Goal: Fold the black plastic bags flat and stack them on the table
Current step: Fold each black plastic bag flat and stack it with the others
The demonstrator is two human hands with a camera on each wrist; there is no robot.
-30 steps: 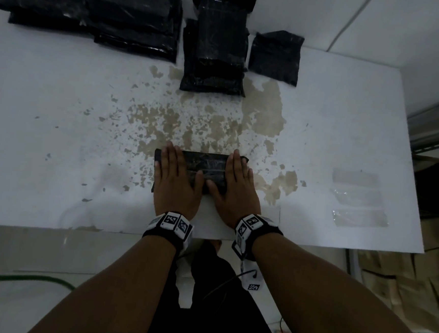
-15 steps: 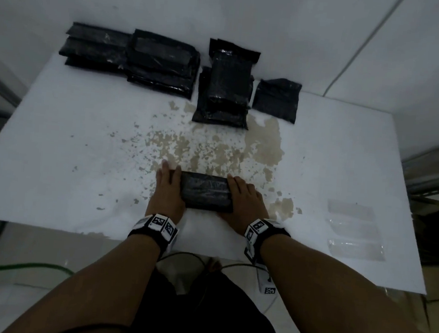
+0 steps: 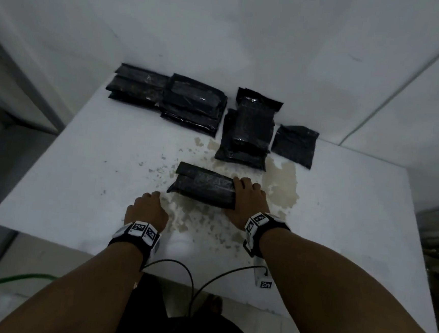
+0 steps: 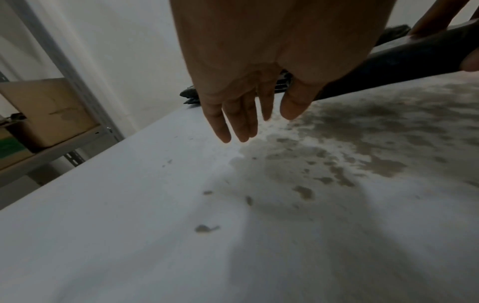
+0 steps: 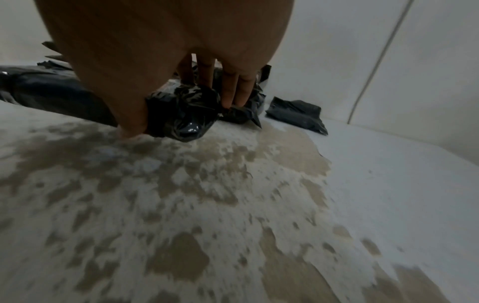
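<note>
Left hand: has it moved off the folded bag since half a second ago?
Yes. The left hand has come off the folded black bag and now sits nearer the table's front edge, left of the bag.

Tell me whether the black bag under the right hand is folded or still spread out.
Folded. The black bag is a compact, thick oblong bundle with layered edges on the table; the right hand grips its end.

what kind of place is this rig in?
Probably a storeroom or packing area: a worn white table set against bare walls, stacks of folded black bags, and a metal rack holding a cardboard box.
</note>
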